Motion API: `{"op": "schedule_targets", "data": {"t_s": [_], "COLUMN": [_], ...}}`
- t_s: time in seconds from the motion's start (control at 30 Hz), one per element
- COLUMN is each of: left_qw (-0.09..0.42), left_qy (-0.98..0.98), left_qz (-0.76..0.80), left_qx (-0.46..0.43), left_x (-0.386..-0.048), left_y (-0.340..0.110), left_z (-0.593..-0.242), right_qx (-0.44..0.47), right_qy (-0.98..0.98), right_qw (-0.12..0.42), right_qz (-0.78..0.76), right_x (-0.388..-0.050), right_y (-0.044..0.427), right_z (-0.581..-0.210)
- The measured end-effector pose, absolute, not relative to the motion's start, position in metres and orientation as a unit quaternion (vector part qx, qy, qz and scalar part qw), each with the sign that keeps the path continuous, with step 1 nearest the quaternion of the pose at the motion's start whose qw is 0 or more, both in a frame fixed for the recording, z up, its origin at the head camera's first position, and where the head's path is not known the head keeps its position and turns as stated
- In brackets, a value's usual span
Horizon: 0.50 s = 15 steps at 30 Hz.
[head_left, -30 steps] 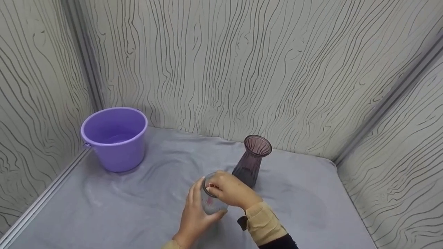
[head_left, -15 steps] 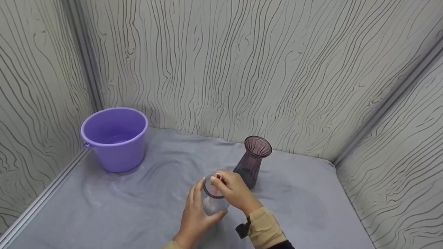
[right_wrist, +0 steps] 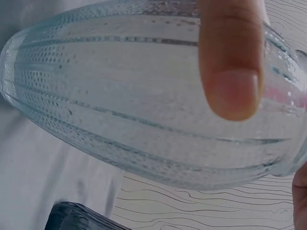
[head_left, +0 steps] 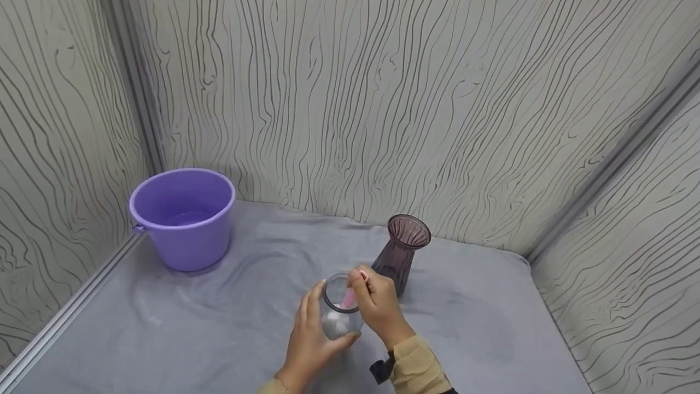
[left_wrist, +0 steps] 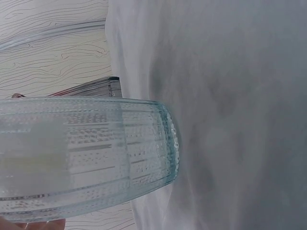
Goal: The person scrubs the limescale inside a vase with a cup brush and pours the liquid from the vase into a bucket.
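Fingers and thumb of my left hand [head_left: 311,336] curl round the side of a clear ribbed glass vase [head_left: 355,324], whose mouth tilts up; the glass [left_wrist: 96,153] fills the left of the left wrist view. My right hand [head_left: 381,307] grips a pink handle [head_left: 349,297] at the vase's rim. Through the glass a whitish mass [head_left: 336,323] shows at the handle's lower end; its exact shape is unclear. In the right wrist view a thumb [right_wrist: 234,86] presses on the clear vase [right_wrist: 124,100].
A purple fluted glass vase [head_left: 402,257] stands just behind my right hand. The purple bucket [head_left: 191,246] is at the back left of the grey cloth [head_left: 262,257]. Patterned walls [head_left: 339,109] rise behind and at both sides.
My right hand has come up and to the right from the vase's mouth, and more of the pink handle shows. The whitish mass has come into view inside. My left hand keeps its grip.
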<state>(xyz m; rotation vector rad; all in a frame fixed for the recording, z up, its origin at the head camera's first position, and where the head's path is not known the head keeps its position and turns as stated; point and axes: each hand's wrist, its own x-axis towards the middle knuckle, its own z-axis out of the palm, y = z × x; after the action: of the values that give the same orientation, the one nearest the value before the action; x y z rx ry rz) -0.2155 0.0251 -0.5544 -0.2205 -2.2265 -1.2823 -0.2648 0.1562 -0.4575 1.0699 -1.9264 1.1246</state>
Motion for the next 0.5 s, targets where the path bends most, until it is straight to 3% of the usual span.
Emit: {"op": "schedule_targets", "data": {"t_s": [0.5], "left_qw": [0.295], "left_qy": [-0.827], "left_qz": [-0.471], "left_qx": [-0.083], "left_x": [-0.215], "left_y": [0.026], "left_z": [-0.555], "right_qx": [0.402], "right_qy": [-0.729], "right_qw": [0.408], "right_qz": [0.375], "right_x": [-0.261], "right_y": [0.156], "right_z": [-0.446]}}
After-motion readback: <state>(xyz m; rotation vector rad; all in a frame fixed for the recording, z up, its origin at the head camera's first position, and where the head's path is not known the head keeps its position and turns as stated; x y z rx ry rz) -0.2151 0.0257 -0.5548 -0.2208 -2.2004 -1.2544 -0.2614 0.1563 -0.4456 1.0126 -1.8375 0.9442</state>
